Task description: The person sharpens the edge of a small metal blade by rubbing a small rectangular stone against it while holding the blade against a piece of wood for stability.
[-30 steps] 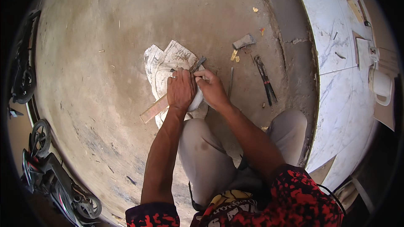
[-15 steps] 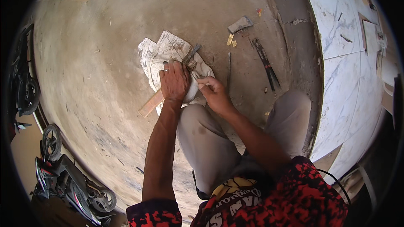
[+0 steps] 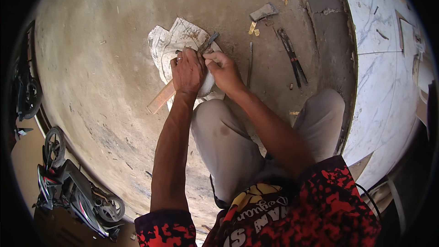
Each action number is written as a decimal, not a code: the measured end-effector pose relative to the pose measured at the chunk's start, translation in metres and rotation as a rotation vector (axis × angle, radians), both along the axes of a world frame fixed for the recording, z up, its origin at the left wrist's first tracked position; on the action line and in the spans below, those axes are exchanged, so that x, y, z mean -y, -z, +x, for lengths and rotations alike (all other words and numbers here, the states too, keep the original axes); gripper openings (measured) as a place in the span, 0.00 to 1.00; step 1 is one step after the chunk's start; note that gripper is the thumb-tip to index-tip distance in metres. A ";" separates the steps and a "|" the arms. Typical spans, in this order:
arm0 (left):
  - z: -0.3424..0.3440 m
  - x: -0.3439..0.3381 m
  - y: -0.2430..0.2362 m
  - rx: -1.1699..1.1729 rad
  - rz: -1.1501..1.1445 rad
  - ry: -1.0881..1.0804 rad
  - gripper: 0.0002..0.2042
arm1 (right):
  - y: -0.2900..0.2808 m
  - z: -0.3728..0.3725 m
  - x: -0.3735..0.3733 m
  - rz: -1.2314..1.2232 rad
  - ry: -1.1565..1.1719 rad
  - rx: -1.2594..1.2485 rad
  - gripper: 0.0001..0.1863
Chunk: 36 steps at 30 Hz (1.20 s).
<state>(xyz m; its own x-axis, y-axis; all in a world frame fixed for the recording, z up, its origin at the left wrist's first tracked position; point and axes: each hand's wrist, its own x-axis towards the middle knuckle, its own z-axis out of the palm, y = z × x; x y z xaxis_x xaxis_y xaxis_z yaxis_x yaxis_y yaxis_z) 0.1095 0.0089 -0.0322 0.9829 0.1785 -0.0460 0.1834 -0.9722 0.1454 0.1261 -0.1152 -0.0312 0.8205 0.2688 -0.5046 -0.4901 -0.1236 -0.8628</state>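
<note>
Head view, dark tool [image 3: 208, 43] between hands [image 3: 206, 68]

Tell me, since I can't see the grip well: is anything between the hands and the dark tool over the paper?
Nothing visible. The left hand and right hand both close directly on the dark tool, which pokes out past the fingers over the crumpled paper. A wooden stick lies under the left wrist, off to the side.

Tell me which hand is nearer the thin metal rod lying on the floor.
Right. The right hand sits just left of the thin metal rod, with a small gap between them. The left hand lies further left, beyond the right hand, on the crumpled paper.
</note>
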 end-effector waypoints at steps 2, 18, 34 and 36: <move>-0.004 0.000 -0.001 -0.013 -0.010 -0.015 0.11 | -0.008 -0.028 0.017 0.077 0.035 0.011 0.12; -0.005 0.000 -0.004 -0.070 -0.049 -0.046 0.11 | -0.006 -0.017 0.015 0.030 -0.051 -0.124 0.09; 0.006 0.006 -0.005 -0.032 -0.088 -0.041 0.10 | -0.001 0.017 0.002 -0.024 -0.070 -0.090 0.11; -0.006 -0.005 -0.001 -0.034 -0.071 -0.059 0.10 | -0.006 -0.023 0.024 -0.006 -0.114 -0.172 0.12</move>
<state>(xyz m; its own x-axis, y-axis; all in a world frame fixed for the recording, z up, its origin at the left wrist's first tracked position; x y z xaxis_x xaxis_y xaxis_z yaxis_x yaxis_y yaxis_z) 0.1037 0.0139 -0.0307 0.9684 0.2311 -0.0938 0.2460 -0.9470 0.2067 0.1027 -0.1392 -0.0253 0.6867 0.3518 -0.6362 -0.6125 -0.1914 -0.7670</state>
